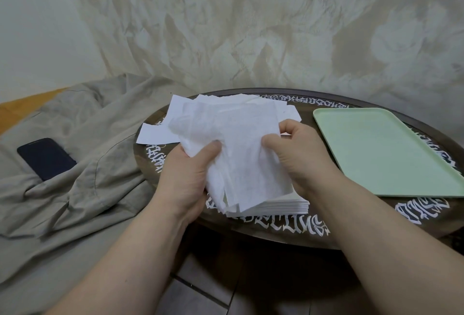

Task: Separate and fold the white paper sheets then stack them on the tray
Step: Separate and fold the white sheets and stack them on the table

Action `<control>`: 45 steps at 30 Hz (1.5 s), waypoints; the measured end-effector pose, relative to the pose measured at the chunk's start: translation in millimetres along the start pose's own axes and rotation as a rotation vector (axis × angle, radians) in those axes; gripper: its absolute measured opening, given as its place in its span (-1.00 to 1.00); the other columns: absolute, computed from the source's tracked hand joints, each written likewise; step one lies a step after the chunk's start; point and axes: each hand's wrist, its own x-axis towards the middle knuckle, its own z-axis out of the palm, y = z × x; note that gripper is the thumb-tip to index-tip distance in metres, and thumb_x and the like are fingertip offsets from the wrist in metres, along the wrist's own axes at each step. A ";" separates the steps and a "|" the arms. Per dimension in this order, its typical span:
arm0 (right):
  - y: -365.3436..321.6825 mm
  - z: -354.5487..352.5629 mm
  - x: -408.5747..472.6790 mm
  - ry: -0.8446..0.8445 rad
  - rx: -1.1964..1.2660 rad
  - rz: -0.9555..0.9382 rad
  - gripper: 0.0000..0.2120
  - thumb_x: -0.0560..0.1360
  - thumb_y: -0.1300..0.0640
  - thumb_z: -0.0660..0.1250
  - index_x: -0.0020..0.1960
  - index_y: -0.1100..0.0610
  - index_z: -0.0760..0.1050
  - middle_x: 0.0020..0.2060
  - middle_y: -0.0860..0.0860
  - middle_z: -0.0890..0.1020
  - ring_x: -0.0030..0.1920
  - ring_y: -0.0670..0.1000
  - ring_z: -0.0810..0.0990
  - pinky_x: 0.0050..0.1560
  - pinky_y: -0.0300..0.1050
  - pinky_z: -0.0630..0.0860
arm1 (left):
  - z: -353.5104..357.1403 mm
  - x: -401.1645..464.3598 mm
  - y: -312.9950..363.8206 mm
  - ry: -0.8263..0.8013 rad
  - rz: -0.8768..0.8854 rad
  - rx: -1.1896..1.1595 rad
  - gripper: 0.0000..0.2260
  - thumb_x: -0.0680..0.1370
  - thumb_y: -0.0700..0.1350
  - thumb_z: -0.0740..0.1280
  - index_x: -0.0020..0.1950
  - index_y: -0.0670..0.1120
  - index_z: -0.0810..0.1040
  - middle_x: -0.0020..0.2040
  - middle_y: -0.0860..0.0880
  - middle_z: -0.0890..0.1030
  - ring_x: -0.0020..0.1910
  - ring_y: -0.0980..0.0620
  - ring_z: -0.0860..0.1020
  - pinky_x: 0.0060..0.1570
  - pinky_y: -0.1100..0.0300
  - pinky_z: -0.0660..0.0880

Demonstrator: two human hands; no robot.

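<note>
Hands meet over a dark round table edged with white lettering. A thin white sheet is pinched by the left hand and right hand above a paper stack. A green tray lies at right; a phone rests on grey cloth at left, before a mottled wall.

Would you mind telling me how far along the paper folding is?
Barely begun, it seems. Done: nothing visible; the green tray is bare. In hand: the left hand and right hand each pinch thin white sheets, apparently peeling them apart. Left: folding them, plus the stack beneath and the loose sheets behind.
</note>
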 end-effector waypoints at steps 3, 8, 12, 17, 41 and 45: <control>-1.6 4.8 -5.2 -0.154 0.105 0.057 -0.82 0.41 0.26 0.45 0.00 0.10 0.60 -0.12 -0.01 0.72 -0.09 0.01 0.70 -0.09 -0.05 0.62 | 2.8 -1.7 -2.1 -0.046 -0.005 0.000 -0.81 0.55 -0.31 0.30 0.15 -0.20 0.58 0.00 -0.10 0.72 0.02 -0.08 0.69 0.06 0.01 0.61; -3.9 5.4 -8.4 -0.210 0.158 0.075 -0.82 0.39 0.29 0.48 -0.02 0.17 0.62 -0.16 0.04 0.73 -0.15 0.04 0.71 -0.17 -0.09 0.63 | -0.2 -3.5 -1.2 -0.138 -0.024 0.002 -0.65 0.38 -0.21 0.38 0.16 -0.20 0.58 0.06 -0.14 0.70 0.07 -0.12 0.67 0.12 -0.01 0.60; -2.8 0.9 -7.5 -0.230 0.097 0.041 -0.84 0.39 0.28 0.49 -0.06 0.13 0.63 -0.17 0.01 0.73 -0.15 0.01 0.71 -0.14 -0.08 0.63 | -6.9 -1.5 1.5 -0.255 -0.132 -0.028 -0.64 0.43 -0.20 0.39 0.23 -0.20 0.57 0.17 -0.20 0.65 0.17 -0.17 0.62 0.23 -0.09 0.53; -1.3 1.1 -7.8 -0.230 0.004 0.029 -0.84 0.36 0.26 0.51 -0.07 0.13 0.63 -0.17 0.00 0.73 -0.15 0.02 0.71 -0.02 0.03 0.64 | -14.3 -2.3 10.7 -0.355 -0.259 -0.045 -0.60 0.43 -0.21 0.41 0.26 -0.22 0.57 0.16 -0.25 0.64 0.10 -0.23 0.64 0.03 -0.07 0.60; -1.4 3.5 -8.4 -0.285 0.146 0.069 -0.84 0.41 0.34 0.45 -0.02 0.23 0.62 -0.14 0.12 0.72 -0.10 0.12 0.71 -0.05 0.03 0.63 | -7.9 -4.4 1.7 -0.180 -0.135 0.080 -0.59 0.40 -0.08 0.37 0.23 -0.18 0.56 0.08 -0.14 0.70 0.07 -0.14 0.67 0.05 -0.04 0.58; -1.9 3.4 -8.4 -0.281 0.158 0.077 -0.83 0.41 0.34 0.45 -0.01 0.24 0.62 -0.12 0.13 0.72 -0.09 0.13 0.71 -0.04 0.04 0.63 | -7.3 -5.0 1.1 -0.190 -0.141 0.072 -0.64 0.46 -0.12 0.35 0.24 -0.17 0.56 0.10 -0.14 0.69 0.08 -0.14 0.66 0.10 -0.07 0.57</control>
